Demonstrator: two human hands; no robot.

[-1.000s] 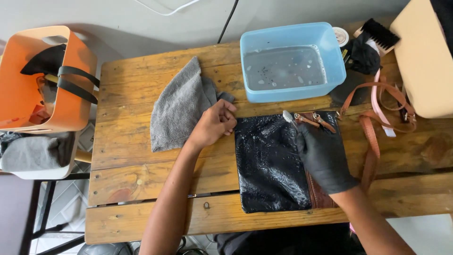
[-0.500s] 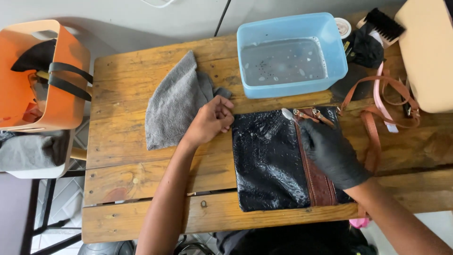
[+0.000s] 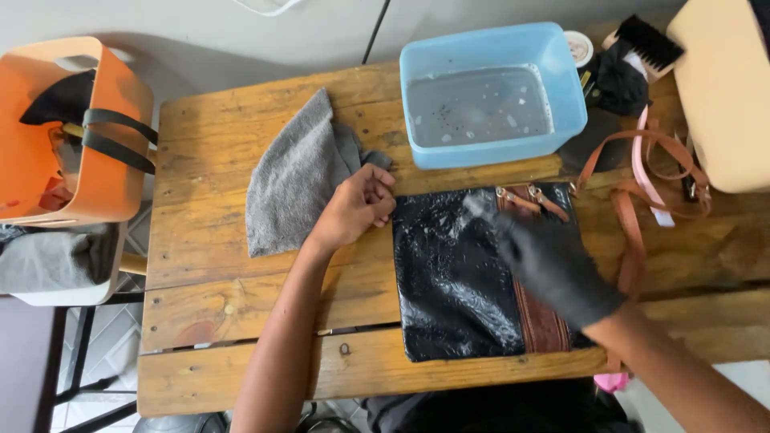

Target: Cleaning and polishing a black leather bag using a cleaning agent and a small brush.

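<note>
Lying flat near the front edge of the wooden table (image 3: 241,321): glossy black pouch (image 3: 449,273), wet-looking, with brown trim and zip pulls along its right side. Left hand (image 3: 357,207) bare, fingers curled loosely, pressed at the pouch's upper left corner; hard to tell whether gripping the edge or only steadying it. Right hand (image 3: 553,265) in a black glove, blurred, spread fairly flat over the pouch's right half, fingertips near the zip; nothing visibly held. Grey cloth (image 3: 293,176) crumpled just left of the left hand, touching or nearly so. Blue plastic tub (image 3: 573,88) of cloudy water behind the pouch. Brown leather strap (image 3: 634,200) looped to the right, trailing off the pouch. Black brush (image 3: 648,42) at the far right corner. Orange bag (image 3: 104,160) off the table's left side.
</note>
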